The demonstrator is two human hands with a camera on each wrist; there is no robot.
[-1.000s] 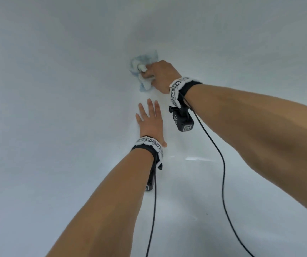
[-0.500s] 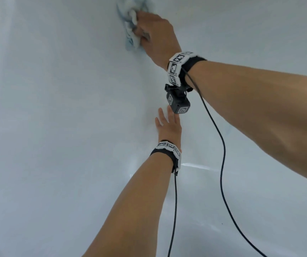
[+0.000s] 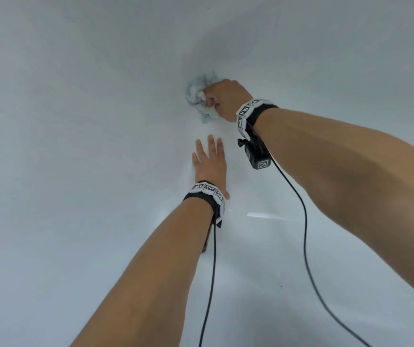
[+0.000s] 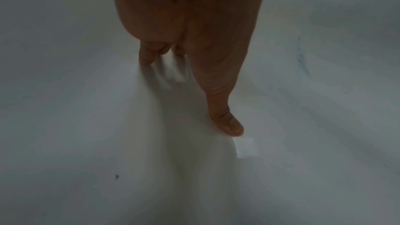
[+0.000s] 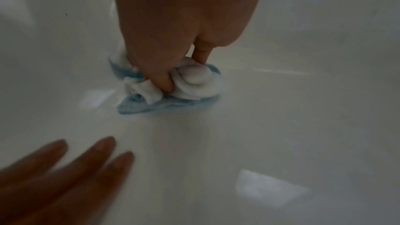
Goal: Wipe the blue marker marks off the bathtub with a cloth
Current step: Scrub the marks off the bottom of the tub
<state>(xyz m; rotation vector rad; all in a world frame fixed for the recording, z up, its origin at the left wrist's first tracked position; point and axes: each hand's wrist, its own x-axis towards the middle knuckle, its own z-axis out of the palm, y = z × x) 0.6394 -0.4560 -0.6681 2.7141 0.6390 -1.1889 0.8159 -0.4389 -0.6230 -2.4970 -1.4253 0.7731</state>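
cloth (image 3: 202, 100) on bathtub (image 3: 76, 146) wall | left hand (image 3: 211, 166) below, flat

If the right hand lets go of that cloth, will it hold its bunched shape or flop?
Likely flop: the cloth shows soft folds squeezed by the right hand. It looks light, thin fabric. On the glossy bathtub wall it would probably slide down.
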